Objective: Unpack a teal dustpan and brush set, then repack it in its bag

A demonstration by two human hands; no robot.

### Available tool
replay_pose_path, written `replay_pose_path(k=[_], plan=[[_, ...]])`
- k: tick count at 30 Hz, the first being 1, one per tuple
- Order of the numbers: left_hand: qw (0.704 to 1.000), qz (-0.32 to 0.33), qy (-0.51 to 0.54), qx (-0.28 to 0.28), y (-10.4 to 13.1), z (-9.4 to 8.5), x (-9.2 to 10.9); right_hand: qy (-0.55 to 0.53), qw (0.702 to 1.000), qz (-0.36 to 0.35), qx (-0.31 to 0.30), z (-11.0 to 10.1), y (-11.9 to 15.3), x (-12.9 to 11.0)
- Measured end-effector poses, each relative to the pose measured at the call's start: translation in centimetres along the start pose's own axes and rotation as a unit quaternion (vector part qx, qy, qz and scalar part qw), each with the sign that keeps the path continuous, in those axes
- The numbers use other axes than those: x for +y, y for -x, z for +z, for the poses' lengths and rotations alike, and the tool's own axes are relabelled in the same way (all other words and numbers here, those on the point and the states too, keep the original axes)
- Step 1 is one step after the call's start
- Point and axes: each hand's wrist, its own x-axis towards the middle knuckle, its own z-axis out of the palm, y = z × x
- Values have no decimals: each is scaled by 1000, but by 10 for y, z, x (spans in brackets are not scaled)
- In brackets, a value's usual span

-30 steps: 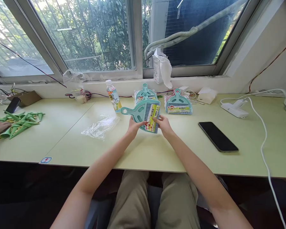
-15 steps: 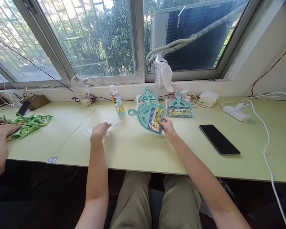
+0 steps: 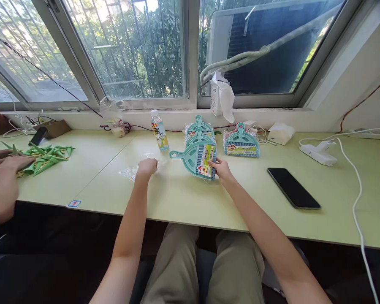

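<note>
My right hand (image 3: 221, 167) pinches the brush end of a teal dustpan set (image 3: 194, 158), whose handle points left. A yellow and white label lies across its bristles. My left hand (image 3: 147, 166) is closed on a clear plastic bag (image 3: 129, 172), crumpled on the table around the fist. Behind the held set lie other teal sets in clear wrapping (image 3: 199, 124). Another wrapped set (image 3: 241, 143), with a red-edged handle, rests to their right.
A drink bottle (image 3: 160, 131) stands behind my left hand. A black phone (image 3: 293, 188) and white power strip (image 3: 318, 153) lie right. At far left, another person's hands (image 3: 11, 162) touch green cone-shaped pieces (image 3: 46, 160). A tissue pack (image 3: 221, 97) stands by the window.
My left hand has moved right, closer to the held set, with the clear bag. My right hand still holds the set in nearly the same place. The view has shifted slightly.
</note>
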Motion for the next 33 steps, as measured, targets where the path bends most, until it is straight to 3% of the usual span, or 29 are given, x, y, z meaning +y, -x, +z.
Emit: replay_pose_path(k=[3, 6, 9, 10, 12, 15, 18, 22, 25, 29, 33], plan=[[981, 54, 136, 126, 1, -3, 41, -20, 999, -25, 27, -3, -2, -5], [917, 104, 319, 217, -5, 1, 89, -71, 992, -67, 80, -10, -4, -13], [843, 135, 475, 212, -15, 14, 121, -119, 981, -92, 119, -20, -6, -21], [831, 145, 498, 200, -19, 19, 126, -124, 979, -95, 129, -23, -7, -23], [841, 169, 483, 177, -24, 30, 127, -116, 978, -96, 142, -29, -10, -25], [894, 194, 373, 154, -30, 42, 116, -69, 983, -105, 135, -34, -14, -23], [922, 184, 300, 160, -33, 47, 103, 34, 980, -130, 148, -39, -16, -19], [947, 176, 200, 178, -32, 43, 97, 249, 926, -168, 226, -44, -14, -20], [962, 174, 119, 171, -28, 38, 98, 316, 893, -203, 250, -43, -11, -25], [967, 173, 51, 182, -22, 33, 103, 259, 928, -207, 171, -37, -10, -27], [956, 174, 77, 225, -15, 29, 107, 181, 967, -169, 69, -27, -12, -19]])
